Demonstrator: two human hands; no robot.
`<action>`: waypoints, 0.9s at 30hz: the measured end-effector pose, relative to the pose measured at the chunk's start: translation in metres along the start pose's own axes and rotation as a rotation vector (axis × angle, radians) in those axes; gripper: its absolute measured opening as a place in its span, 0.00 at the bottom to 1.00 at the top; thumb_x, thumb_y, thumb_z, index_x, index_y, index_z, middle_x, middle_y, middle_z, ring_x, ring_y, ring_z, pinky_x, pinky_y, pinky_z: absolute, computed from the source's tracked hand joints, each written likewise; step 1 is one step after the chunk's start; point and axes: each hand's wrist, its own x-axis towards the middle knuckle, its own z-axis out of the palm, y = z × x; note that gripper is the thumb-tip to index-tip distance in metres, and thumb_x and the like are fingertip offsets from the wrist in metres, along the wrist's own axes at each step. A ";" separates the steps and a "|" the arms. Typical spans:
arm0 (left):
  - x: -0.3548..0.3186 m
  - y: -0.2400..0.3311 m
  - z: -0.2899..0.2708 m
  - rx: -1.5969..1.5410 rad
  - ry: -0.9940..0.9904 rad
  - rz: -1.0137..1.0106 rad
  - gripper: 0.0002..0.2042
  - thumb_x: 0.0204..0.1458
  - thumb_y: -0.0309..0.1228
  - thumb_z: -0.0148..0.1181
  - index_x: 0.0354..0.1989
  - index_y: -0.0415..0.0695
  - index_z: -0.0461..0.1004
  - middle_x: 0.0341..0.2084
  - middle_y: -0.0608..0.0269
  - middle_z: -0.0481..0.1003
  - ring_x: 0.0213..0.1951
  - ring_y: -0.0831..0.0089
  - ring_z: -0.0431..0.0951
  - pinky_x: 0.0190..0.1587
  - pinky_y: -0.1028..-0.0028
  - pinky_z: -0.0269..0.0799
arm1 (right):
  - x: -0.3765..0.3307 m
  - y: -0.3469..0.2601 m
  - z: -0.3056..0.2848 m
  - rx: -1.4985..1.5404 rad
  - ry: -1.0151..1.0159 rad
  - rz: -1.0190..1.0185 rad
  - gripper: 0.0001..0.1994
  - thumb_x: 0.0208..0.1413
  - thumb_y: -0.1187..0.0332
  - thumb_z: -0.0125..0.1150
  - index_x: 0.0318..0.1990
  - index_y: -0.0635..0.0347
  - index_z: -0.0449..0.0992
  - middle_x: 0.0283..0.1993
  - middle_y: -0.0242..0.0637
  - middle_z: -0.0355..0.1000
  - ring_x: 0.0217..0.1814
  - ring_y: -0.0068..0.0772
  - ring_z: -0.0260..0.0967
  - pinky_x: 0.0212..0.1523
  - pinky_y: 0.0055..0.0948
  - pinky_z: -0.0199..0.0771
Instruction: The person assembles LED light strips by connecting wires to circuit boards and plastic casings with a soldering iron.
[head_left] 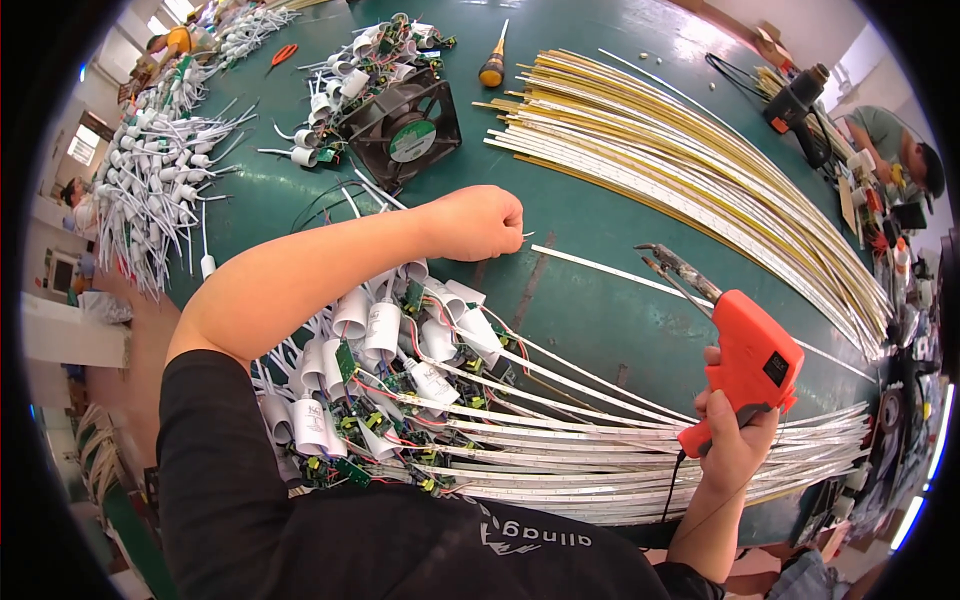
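Observation:
My right hand (738,440) grips a red soldering gun (757,350) by its handle, its metal tip pointing up and left over the table. My left hand (480,222) is closed, with a thin, pale wire-like piece poking out of the fingertips; the rest is hidden in the fist. Just right of those fingers, apart from them, lies the end of a single white LED strip (610,272). Below my left forearm sits a pile of white plastic lamp housings (383,328) with green circuit boards. Red and white wires join boards there to several LED strips (590,440) running right.
A black square fan (405,135) stands beyond my left hand. More lamp parts (345,85), a screwdriver (493,65) and orange-handled pliers (283,55) lie farther back. Loose strips (680,170) cover the far right. White-cabled parts (155,190) heap up left. Another person (890,150) is at right.

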 end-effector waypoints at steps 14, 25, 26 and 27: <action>0.014 0.014 -0.002 0.308 -0.107 0.034 0.07 0.47 0.30 0.57 0.30 0.41 0.76 0.28 0.55 0.77 0.34 0.62 0.77 0.38 0.66 0.71 | 0.023 0.008 0.042 -0.184 -0.266 0.030 0.22 0.47 0.77 0.59 0.52 0.67 0.68 0.45 0.41 0.74 0.43 0.25 0.70 0.45 0.26 0.70; 0.016 0.012 -0.006 0.239 -0.128 0.007 0.06 0.45 0.30 0.57 0.29 0.43 0.77 0.27 0.58 0.78 0.34 0.63 0.78 0.39 0.66 0.72 | 0.028 0.008 0.055 -0.304 -0.310 0.011 0.16 0.47 0.75 0.59 0.46 0.66 0.71 0.41 0.35 0.74 0.41 0.23 0.69 0.43 0.25 0.69; 0.016 0.012 -0.006 0.206 -0.136 -0.008 0.06 0.45 0.30 0.57 0.29 0.43 0.77 0.27 0.59 0.78 0.34 0.64 0.78 0.39 0.66 0.72 | 0.028 0.008 0.055 -0.304 -0.310 0.011 0.16 0.47 0.75 0.59 0.46 0.66 0.71 0.41 0.35 0.74 0.41 0.23 0.69 0.43 0.25 0.69; 0.017 0.012 -0.005 0.206 -0.136 -0.009 0.06 0.45 0.30 0.57 0.29 0.43 0.77 0.27 0.59 0.78 0.34 0.64 0.78 0.39 0.66 0.72 | 0.028 0.009 0.056 -0.308 -0.313 0.010 0.16 0.47 0.75 0.59 0.46 0.66 0.72 0.40 0.35 0.74 0.41 0.22 0.69 0.43 0.25 0.69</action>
